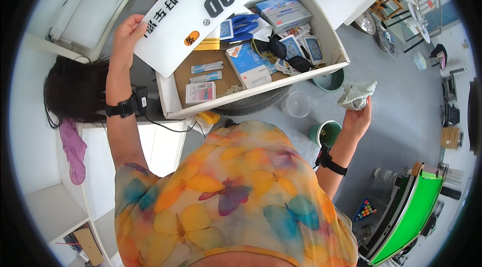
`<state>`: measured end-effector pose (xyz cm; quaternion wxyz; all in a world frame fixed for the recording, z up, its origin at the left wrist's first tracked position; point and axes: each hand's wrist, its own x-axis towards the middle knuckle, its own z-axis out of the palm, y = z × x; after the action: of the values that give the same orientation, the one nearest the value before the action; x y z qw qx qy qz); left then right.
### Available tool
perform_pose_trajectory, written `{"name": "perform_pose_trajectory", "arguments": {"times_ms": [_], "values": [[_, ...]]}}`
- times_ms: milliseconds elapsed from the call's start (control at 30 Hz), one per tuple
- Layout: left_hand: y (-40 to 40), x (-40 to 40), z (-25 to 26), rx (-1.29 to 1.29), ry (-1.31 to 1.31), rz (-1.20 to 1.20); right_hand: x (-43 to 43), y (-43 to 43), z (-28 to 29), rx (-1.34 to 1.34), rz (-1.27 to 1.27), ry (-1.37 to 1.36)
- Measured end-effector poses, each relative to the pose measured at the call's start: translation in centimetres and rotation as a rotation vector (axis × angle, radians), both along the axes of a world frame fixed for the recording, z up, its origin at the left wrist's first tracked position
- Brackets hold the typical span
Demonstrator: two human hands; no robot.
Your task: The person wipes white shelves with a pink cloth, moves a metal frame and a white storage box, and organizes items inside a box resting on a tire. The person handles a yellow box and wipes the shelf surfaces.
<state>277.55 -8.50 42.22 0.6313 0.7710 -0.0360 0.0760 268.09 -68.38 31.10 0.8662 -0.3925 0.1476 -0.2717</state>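
My left hand (130, 37) pinches the near-left edge of a long white sign board (169, 41) with dark lettering and orange ovals. The board is raised over the far-left part of an open white drawer-like box (320, 12) and hides some of it. In my right hand (359, 120), to the right of the box, is a crumpled pale cloth (356, 95). Inside the box lie blue gloves (244, 26), black sunglasses (277, 47), loose playing cards (313, 49), a blue-and-white carton (248, 65), a larger carton (284, 12) and a small pack (200, 93).
A black tire (256, 102) shows below the box. On the grey floor stand a clear plastic tub (296, 104) and a green bucket (325, 133). A green-topped pool table (408, 218) is at right. Dark hair (75, 90) and a purple cloth (73, 150) lie left by white shelving.
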Motion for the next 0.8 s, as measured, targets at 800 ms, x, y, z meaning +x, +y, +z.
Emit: {"name": "perform_pose_trajectory", "arguments": {"times_ms": [800], "values": [[-5.5, -0.3, -0.7, 0.151, 0.327, -0.324, 0.3, 0.2, -0.5, 0.073, 0.053, 0.131]]}}
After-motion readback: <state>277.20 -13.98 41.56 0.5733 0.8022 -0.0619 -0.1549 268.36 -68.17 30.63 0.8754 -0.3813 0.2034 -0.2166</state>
